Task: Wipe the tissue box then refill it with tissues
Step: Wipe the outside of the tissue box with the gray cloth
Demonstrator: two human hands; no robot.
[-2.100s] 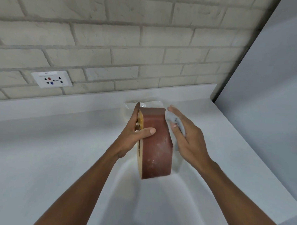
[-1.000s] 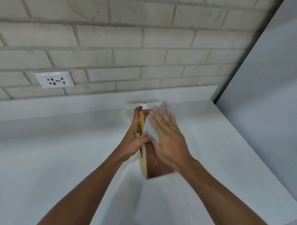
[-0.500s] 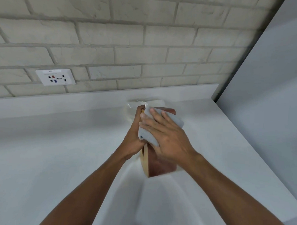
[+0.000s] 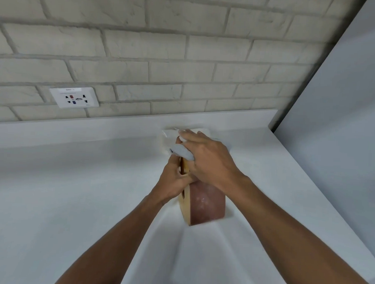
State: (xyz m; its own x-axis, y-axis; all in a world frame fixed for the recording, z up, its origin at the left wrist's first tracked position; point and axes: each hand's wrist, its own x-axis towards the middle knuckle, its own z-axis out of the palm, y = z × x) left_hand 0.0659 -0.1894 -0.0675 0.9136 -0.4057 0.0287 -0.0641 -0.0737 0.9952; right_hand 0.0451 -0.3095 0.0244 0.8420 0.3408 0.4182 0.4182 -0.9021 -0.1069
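White counter (image 4: pixel 74 191) runs below a pale brick wall (image 4: pixel 164 45), and the work sits toward its far edge, a little right of the middle.

The left hand (image 4: pixel 173 182) is curled round the upper part of the tissue box (image 4: pixel 205 203) and steadies it. The box stands on end on the counter, with its tan slotted face to the left and a reddish-brown side facing near. The right hand (image 4: pixel 209 159) lies over the top end, its fingers bent round a bunched pale grey cloth (image 4: pixel 183 152) that it presses against the box's upper edge.

Just beyond the hands, a white plastic pack (image 4: pixel 166 141) lies against the back ledge. A wall socket (image 4: pixel 74 97) is well to the left, and a grey panel (image 4: pixel 342 126) closes the right side.

I judge the wiping to be under way. Pale specks show on the near reddish side, so that face probably needs another pass. Refilling has not begun.

The hands cover the box's top end and far side. Whether anything is inside cannot be told. The pack is blurred, so its contents are a guess.
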